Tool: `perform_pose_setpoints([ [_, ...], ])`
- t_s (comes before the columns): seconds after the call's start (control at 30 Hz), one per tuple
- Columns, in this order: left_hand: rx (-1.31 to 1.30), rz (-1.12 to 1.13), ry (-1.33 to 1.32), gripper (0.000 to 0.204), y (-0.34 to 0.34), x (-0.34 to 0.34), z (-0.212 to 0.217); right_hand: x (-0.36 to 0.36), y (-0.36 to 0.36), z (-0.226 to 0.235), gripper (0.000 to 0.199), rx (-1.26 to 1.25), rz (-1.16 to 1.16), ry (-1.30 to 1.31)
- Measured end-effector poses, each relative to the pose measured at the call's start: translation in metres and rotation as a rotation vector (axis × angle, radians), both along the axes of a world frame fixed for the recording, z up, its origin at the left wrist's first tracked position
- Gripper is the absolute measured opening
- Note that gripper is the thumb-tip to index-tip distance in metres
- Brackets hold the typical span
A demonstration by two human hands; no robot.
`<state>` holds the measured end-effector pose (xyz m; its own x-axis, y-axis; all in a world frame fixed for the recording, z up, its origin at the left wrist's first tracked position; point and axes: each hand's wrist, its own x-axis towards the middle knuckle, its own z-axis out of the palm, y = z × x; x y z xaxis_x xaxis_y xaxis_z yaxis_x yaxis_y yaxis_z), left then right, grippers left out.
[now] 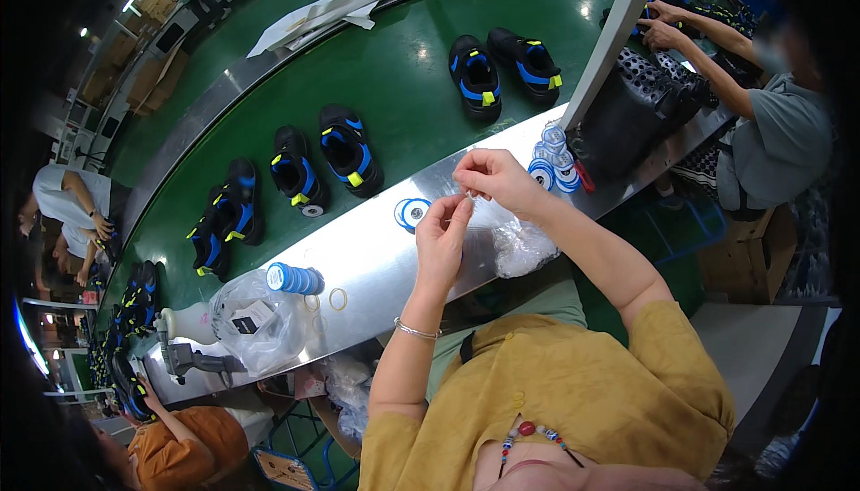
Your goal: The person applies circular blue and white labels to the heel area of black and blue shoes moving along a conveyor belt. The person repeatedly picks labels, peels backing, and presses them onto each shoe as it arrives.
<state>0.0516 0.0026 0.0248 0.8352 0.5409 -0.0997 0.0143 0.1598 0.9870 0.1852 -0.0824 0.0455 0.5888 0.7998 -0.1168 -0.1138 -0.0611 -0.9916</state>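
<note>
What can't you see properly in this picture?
All in the head view:
- The tiny pale thing between the left hand and right hand: too small, partly covered by them.
- How many blue-and-white discs are piled at right: they overlap.
- Everything inside the clear plastic bag: crinkles and shine hide some.
- The orange-shirted co-worker: partly cut off by the dark rim.

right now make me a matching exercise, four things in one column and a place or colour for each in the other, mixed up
1. left hand
2. two round tags
3. loose sheets
4. thin rings

A. white, at the far edge of the green surface
B. pale tan, beside the blue stack
C. silver bracelet at its wrist
D. blue and white, just left of the left hand

Pairs: 1-C, 2-D, 3-A, 4-B
</note>
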Motion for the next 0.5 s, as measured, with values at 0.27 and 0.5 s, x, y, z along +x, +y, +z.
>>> perform_pose_setpoints([
  [0.27,-0.247,0.057,-0.032,0.011,0.008,-0.007,-0.024,-0.016,0.005,-0.014,0.009,-0.017,0.03,0.134],
  [0.5,-0.428,0.255,-0.103,0.009,0.011,-0.012,-0.034,-0.023,0.014,-0.033,0.01,-0.017,-0.038,0.153],
])
